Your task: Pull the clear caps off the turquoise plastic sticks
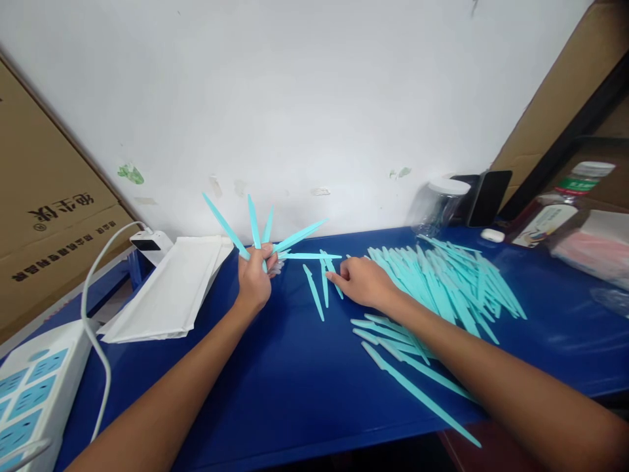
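My left hand (255, 275) is closed around several slim turquoise eyebrow razors (253, 219), their handles fanned out above and to the right. The pale ends bunched at its fingers are partly hidden. My right hand (363, 280) is low over the table with fingers curled and thumb against a turquoise razor that lies there; the fingertips are partly hidden. A few loose razors (314, 293) lie between the hands. Under and beyond my right forearm spreads a large pile of the same razors (442, 282), with more of them (422, 393) nearer the front edge.
White folded paper sheets (162, 288) lie on the blue table (275, 400) at left. Nearby are a power strip (39, 393), a white cable (84, 295) and a charger (152, 244). A clear jar (439, 203), a phone (489, 196), an earbud case (492, 235) and a bottle (555, 210) stand at right.
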Demonstrator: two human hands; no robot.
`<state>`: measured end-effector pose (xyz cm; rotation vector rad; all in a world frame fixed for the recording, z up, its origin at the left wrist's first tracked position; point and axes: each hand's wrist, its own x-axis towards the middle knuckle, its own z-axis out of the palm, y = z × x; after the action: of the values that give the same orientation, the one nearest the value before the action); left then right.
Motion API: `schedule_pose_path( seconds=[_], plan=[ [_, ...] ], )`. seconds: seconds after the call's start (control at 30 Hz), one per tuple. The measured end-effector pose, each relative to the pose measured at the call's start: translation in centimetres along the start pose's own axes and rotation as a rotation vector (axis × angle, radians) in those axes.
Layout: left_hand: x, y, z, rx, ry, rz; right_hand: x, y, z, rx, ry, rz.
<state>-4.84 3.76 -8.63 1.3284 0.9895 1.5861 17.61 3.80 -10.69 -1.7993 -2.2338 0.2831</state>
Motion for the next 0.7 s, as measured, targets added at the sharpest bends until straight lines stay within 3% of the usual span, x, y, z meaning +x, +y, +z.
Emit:
schedule_pose_path(
  seconds=[0.4,0.53,0.7],
  plan=[
    [0.0,-0.1,-0.1,0.003,-0.011,0.010,-0.5,-0.4,-0.6,-0.047,-0.005,0.002],
    [0.0,-0.1,0.0,0.014,0.008,0.010,-0.6,-0.7,-0.5,0.033,0.073,-0.047],
    [0.0,-0.3,0.0,0.031,0.016,0.017,-0.8,-1.0,0.2,0.018,0.042,-0.134]
  ],
)
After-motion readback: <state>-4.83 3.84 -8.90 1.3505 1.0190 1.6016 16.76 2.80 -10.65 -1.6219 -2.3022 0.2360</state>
